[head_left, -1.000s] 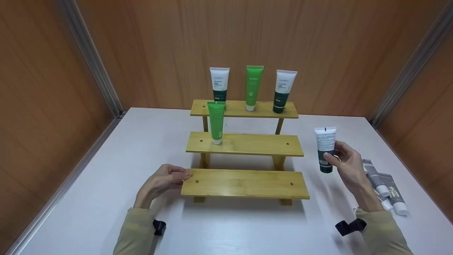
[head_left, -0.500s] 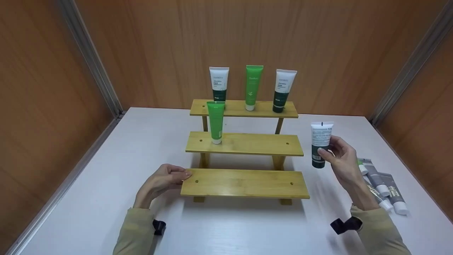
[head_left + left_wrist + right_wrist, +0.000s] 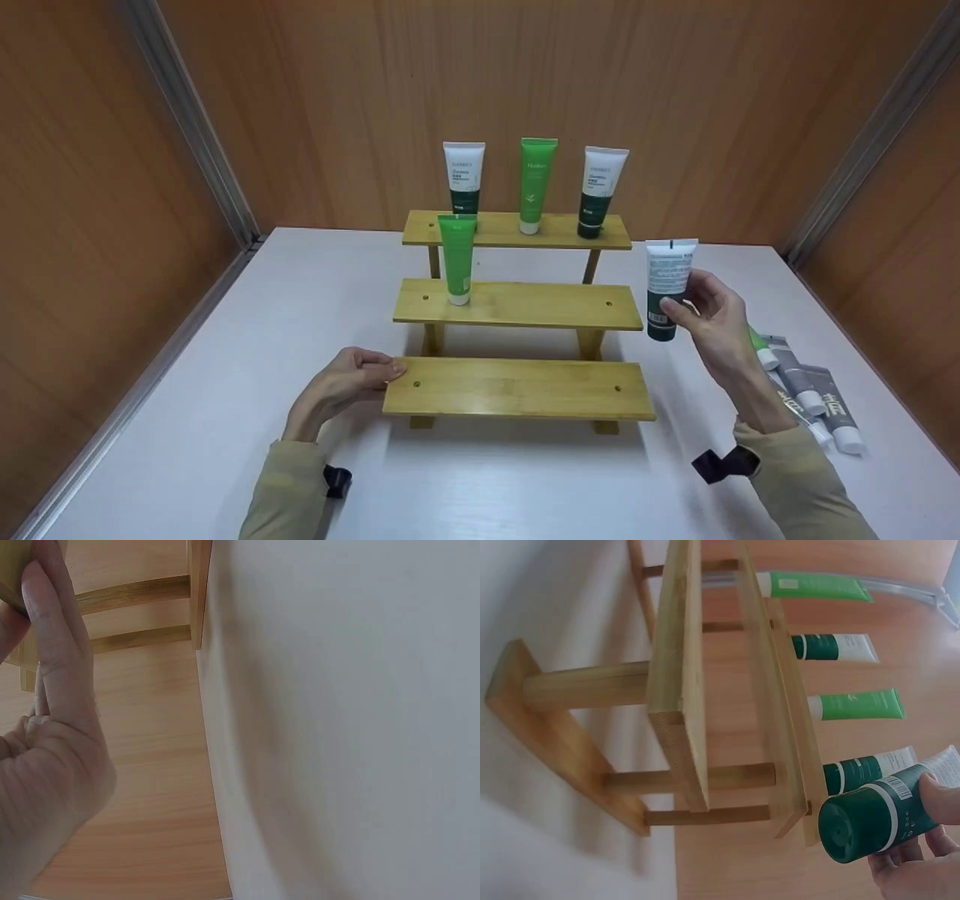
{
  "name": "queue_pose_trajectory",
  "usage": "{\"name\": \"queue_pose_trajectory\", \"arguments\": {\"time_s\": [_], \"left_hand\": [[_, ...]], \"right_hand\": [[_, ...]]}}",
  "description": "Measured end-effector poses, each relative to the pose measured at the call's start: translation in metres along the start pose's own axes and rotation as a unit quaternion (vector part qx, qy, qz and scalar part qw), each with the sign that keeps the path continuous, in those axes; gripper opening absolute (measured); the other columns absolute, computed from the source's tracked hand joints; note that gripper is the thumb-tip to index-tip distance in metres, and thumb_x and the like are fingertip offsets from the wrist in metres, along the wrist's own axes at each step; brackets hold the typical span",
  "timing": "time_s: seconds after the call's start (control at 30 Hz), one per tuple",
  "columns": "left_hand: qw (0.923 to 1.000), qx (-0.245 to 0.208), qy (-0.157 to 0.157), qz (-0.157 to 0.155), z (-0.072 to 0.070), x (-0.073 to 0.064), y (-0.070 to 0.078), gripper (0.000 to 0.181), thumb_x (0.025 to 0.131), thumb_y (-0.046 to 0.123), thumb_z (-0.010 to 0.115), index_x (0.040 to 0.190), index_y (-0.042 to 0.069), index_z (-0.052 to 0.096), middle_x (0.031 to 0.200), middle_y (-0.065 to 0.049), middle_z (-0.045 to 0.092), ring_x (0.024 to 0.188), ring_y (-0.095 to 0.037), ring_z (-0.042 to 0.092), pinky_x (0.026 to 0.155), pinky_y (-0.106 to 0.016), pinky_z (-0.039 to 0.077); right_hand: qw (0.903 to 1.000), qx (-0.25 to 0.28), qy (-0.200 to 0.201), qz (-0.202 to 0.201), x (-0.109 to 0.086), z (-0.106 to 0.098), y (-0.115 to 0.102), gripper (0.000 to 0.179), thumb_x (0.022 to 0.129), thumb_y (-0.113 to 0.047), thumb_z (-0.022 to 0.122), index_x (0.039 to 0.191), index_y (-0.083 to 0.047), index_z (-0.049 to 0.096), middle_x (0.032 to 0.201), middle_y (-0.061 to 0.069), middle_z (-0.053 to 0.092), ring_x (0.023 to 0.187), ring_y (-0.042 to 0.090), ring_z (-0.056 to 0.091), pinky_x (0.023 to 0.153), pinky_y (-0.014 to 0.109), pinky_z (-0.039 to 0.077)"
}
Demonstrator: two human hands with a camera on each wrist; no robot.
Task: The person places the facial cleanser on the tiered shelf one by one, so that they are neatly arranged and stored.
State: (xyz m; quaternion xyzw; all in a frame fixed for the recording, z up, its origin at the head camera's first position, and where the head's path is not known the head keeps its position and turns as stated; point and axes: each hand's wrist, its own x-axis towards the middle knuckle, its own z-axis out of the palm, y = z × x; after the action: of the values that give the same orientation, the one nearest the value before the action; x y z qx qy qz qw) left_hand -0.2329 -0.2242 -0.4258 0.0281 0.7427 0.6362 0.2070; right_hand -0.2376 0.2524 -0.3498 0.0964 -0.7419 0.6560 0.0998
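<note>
A three-tier bamboo shelf point(image 3: 517, 390) stands on the white table point(image 3: 225, 337). Its top tier carries a white-and-dark-green tube point(image 3: 464, 176), a green tube point(image 3: 538, 184) and another white-and-dark tube point(image 3: 600, 191). One green tube point(image 3: 457, 259) stands on the middle tier. My right hand point(image 3: 701, 311) grips a white tube with a dark green cap point(image 3: 667, 289), cap down, in the air just right of the middle tier's right end. The right wrist view shows that tube's cap point(image 3: 870, 821) beside the shelf's edge point(image 3: 682, 690). My left hand point(image 3: 367, 371) holds the bottom tier's left end, fingers point(image 3: 52, 652) against the wood.
Several more tubes point(image 3: 810, 390) lie on the table at the right, behind my right wrist. Wood-panelled walls close in the table on the left, back and right. The middle and bottom tiers have bare board to the right of the green tube.
My right hand has lifted the white-and-dark tube up and to the left, from beside the bottom tier toward the middle tier's right end. The left hand has stayed put.
</note>
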Motion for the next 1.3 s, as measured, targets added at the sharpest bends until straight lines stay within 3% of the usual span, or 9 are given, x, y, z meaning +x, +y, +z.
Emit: {"name": "queue_pose_trajectory", "arguments": {"time_s": [0.3, 0.6, 0.9, 1.1, 1.3], "left_hand": [[0.9999, -0.012, -0.008, 0.005, 0.000, 0.000, -0.001, 0.048, 0.094, 0.018, 0.071, 0.123, -0.016, 0.056, 0.095, -0.003, 0.075, 0.087, -0.014, 0.074, 0.081, -0.027, 0.063], [0.9999, -0.010, -0.008, 0.002, 0.000, 0.001, -0.001, 0.047, 0.094, 0.019, 0.071, 0.123, -0.015, 0.057, 0.094, -0.003, 0.076, 0.086, -0.013, 0.074, 0.080, -0.026, 0.062], [1.0000, -0.007, -0.001, -0.003, 0.000, 0.001, -0.002, 0.039, 0.094, 0.019, 0.071, 0.116, -0.011, 0.062, 0.092, -0.003, 0.075, 0.085, -0.013, 0.074, 0.079, -0.026, 0.063], [0.9998, 0.006, 0.011, -0.012, 0.000, 0.002, -0.002, 0.048, 0.093, 0.022, 0.072, 0.122, -0.014, 0.057, 0.095, -0.004, 0.074, 0.086, -0.013, 0.073, 0.080, -0.027, 0.062], [1.0000, 0.006, -0.002, 0.001, -0.001, 0.001, -0.001, 0.051, 0.094, 0.020, 0.070, 0.126, -0.017, 0.055, 0.097, -0.005, 0.075, 0.088, -0.014, 0.074, 0.082, -0.028, 0.062]], "right_hand": [[0.9997, -0.016, -0.006, -0.017, 0.006, 0.011, -0.011, 0.049, 0.094, 0.000, 0.067, 0.139, 0.001, 0.046, 0.120, -0.010, 0.058, 0.116, 0.009, 0.055, 0.102, 0.011, 0.046], [0.9994, -0.026, -0.013, -0.021, 0.013, 0.020, -0.014, 0.051, 0.094, -0.004, 0.069, 0.140, -0.001, 0.047, 0.121, -0.010, 0.060, 0.116, 0.011, 0.057, 0.103, 0.010, 0.046], [0.9994, -0.021, -0.025, -0.003, 0.021, 0.034, -0.019, 0.052, 0.092, -0.002, 0.070, 0.140, -0.002, 0.048, 0.123, -0.011, 0.060, 0.119, 0.013, 0.056, 0.121, 0.040, 0.039], [0.9994, -0.012, -0.030, -0.007, 0.026, 0.041, -0.021, 0.051, 0.091, 0.000, 0.071, 0.137, -0.002, 0.051, 0.120, -0.012, 0.063, 0.115, 0.013, 0.058, 0.107, 0.020, 0.047], [0.9991, 0.017, -0.038, -0.007, 0.032, 0.050, -0.022, 0.049, 0.088, 0.004, 0.072, 0.133, -0.003, 0.054, 0.117, -0.010, 0.065, 0.114, 0.013, 0.060, 0.102, 0.021, 0.049]]}}
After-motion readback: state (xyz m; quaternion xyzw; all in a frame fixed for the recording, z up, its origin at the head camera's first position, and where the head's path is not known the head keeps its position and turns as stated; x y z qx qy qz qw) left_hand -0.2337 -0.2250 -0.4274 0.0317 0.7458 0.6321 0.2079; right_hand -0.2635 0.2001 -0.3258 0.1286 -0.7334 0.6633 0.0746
